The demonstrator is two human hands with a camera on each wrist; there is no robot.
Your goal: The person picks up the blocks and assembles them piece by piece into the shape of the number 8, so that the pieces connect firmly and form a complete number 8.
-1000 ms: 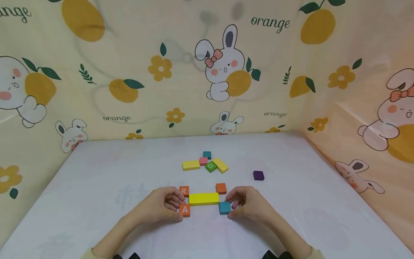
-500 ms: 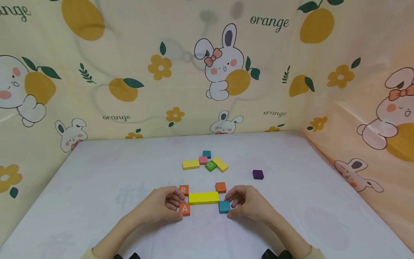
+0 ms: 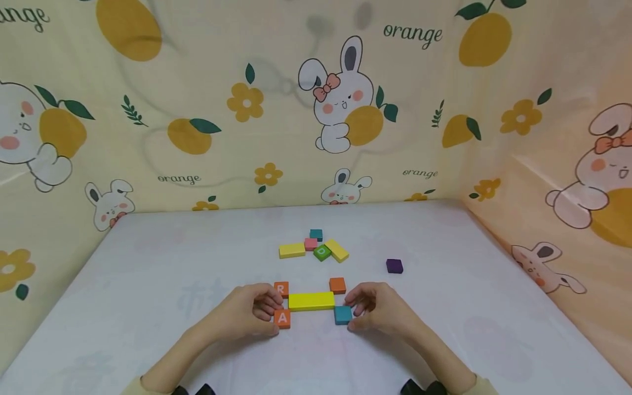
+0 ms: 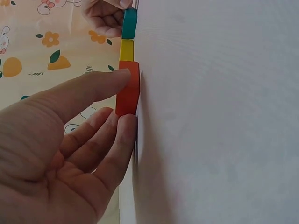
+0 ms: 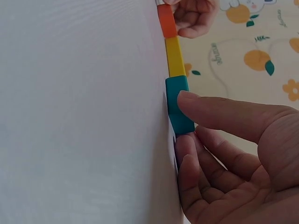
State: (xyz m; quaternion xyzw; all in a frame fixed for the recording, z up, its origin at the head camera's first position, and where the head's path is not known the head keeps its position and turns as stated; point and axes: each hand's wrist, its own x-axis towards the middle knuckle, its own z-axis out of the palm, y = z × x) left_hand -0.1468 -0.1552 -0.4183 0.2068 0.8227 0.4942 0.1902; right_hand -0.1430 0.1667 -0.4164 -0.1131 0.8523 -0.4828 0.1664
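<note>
In the head view my left hand (image 3: pixel 242 314) is at the left end of a small block arrangement. Its thumb and curled fingers hold the orange block marked A (image 3: pixel 282 319); the left wrist view shows the thumb (image 4: pixel 100 88) on its face. An orange block marked R (image 3: pixel 281 289) sits beside the fingertips. Opposite, my right hand (image 3: pixel 384 312) holds a teal block (image 3: pixel 343 315), thumb on one face and fingers at its outer side. A long yellow block (image 3: pixel 311 301) lies between the two pairs, and a plain orange block (image 3: pixel 338 285) sits at its far right corner.
Farther back lie two yellow blocks (image 3: pixel 292 250), a pink block (image 3: pixel 310 244), a green block marked D (image 3: pixel 322 252) and a teal block (image 3: pixel 316 235). A dark purple block (image 3: pixel 394 266) sits apart to the right. Patterned cloth (image 3: pixel 222 153) rises behind the white tabletop (image 3: pixel 163 252).
</note>
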